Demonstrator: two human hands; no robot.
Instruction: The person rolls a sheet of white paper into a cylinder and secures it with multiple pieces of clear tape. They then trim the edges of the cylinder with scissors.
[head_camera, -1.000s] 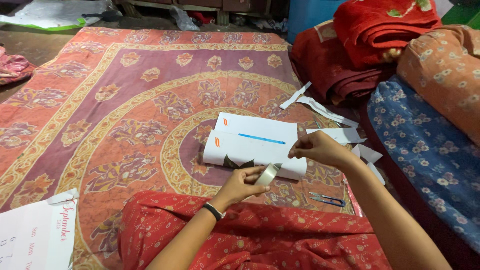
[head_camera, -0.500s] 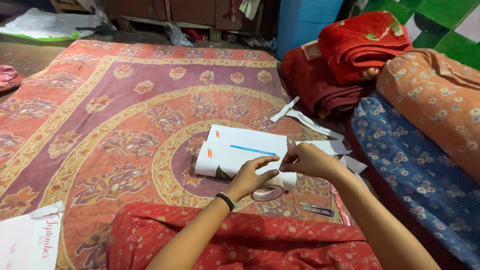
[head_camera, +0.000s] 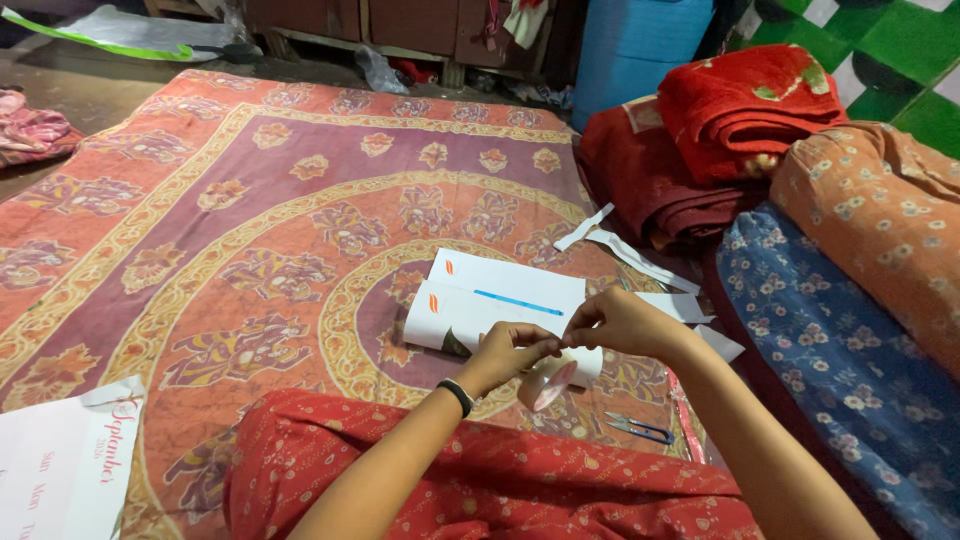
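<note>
White folded paper (head_camera: 500, 300) lay mid-bedspread (head_camera: 200, 230); just near of it my left hand (head_camera: 515, 352) and right hand (head_camera: 618, 322) pinched together over a tape roll (head_camera: 548, 385). Scissors (head_camera: 640, 430) lay near-right, paper scraps (head_camera: 625, 250) beyond.

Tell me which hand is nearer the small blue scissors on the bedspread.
Right. The right hand is above the scissors, slightly left; the left hand is farther left, by the tape roll.

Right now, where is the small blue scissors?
In the head view, the small blue scissors lies on the patterned bedspread at lower right, just beyond the red garment, below the right hand and right of the tape roll.
</note>
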